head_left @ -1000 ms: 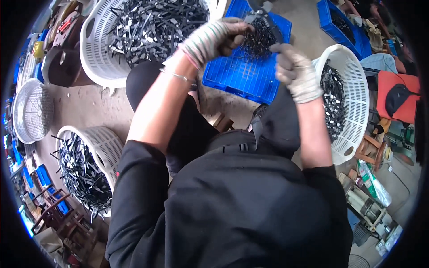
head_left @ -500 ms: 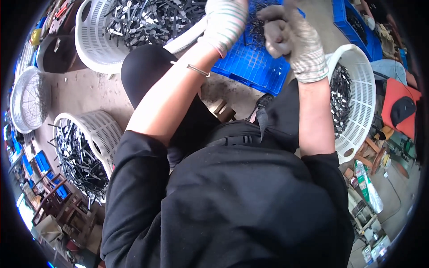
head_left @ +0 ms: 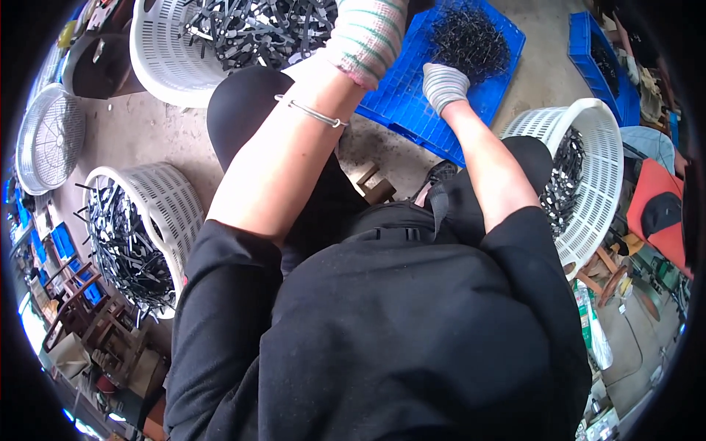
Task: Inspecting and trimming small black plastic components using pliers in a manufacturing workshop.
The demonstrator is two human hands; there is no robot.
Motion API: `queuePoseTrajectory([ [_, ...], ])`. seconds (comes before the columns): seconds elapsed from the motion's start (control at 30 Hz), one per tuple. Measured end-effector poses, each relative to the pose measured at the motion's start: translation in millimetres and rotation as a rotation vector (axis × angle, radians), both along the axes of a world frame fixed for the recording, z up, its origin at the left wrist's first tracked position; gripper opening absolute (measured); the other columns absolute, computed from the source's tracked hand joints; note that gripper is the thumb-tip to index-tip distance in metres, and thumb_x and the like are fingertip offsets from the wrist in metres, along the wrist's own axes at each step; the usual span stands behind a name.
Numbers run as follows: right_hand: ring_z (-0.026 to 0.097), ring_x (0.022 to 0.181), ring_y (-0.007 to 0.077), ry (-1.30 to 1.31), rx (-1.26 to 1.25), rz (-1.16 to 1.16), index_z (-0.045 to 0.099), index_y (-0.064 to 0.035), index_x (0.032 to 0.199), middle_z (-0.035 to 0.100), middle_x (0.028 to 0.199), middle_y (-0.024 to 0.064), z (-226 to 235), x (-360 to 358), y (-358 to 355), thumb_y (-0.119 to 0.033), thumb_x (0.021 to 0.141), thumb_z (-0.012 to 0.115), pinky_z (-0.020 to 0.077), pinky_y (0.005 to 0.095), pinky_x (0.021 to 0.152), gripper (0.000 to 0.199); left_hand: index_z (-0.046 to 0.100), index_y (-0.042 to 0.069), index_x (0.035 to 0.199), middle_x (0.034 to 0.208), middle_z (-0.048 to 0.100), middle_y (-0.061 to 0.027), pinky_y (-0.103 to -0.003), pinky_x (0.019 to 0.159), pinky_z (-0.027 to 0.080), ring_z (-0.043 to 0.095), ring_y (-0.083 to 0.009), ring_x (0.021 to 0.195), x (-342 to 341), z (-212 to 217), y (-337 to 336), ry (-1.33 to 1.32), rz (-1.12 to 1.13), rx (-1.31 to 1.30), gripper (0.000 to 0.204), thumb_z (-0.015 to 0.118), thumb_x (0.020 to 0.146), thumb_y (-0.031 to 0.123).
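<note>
My left hand (head_left: pixel 370 35), in a white knit glove with green stripes, reaches up to the top edge of the picture. Its fingers lie beyond that edge, so whatever it touches is hidden. A metal bangle (head_left: pixel 315 114) circles the left wrist. My right hand (head_left: pixel 444 87), in a similar striped glove, is low over the blue plastic pallet (head_left: pixel 401 103). It looks closed and rounded, its fingers mostly turned out of sight; anything in them cannot be made out. Right beside it, a heap of small thin black parts (head_left: pixel 474 44) is spread on the pallet.
A white basket (head_left: pixel 165 66) of black strips stands beyond my left knee. Others stand at the left (head_left: pixel 173 198) and right (head_left: pixel 599 176), both holding dark pieces. A wire-like round basket (head_left: pixel 50 140) is far left. A blue crate (head_left: pixel 588 51) and red seat (head_left: pixel 651 209) are at right.
My right hand has moved away from near the left hand, down to the pallet beside the black parts. My left hand stays near the top edge. The view has shifted slightly.
</note>
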State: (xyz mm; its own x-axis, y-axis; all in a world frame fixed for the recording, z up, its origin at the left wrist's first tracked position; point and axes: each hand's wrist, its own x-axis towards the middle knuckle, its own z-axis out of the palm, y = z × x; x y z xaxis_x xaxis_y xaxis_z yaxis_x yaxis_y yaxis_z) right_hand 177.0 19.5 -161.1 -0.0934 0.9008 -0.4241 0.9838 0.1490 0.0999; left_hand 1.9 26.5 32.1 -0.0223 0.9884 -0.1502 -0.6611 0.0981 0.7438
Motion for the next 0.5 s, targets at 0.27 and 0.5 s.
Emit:
queuePoseTrajectory([
  [0.27, 0.053, 0.057, 0.0095, 1.15, 0.52, -0.971, 0.07, -0.008, 0.095, 0.064, 0.074, 0.0011, 30.1, 66.4, -38.1, -0.024, 0.085, 0.064, 0.0455, 0.026, 0.056, 0.02, 0.056, 0.008, 0.104, 0.084, 0.061, -0.002, -0.027, 0.06, 0.049, 0.06, -0.0137, 0.072, -0.2, -12.2, 6.0, 0.003, -0.051, -0.093, 0.023, 0.054, 0.092, 0.028],
  [0.5, 0.055, 0.053, 0.0107, 1.512, 0.469, -0.894, 0.063, -0.0003, 0.104, 0.063, 0.076, 0.0069, 78.2, 48.2, -39.0, -0.018, 0.085, 0.065, 0.046, 0.024, 0.053, 0.027, 0.05, 0.004, 0.118, 0.1, 0.059, -0.0106, -0.032, 0.069, 0.053, 0.061, -0.0207, 0.084, 7.4, -44.9, 0.8, 0.011, -0.26, -0.05, 0.036, 0.052, 0.094, 0.031],
])
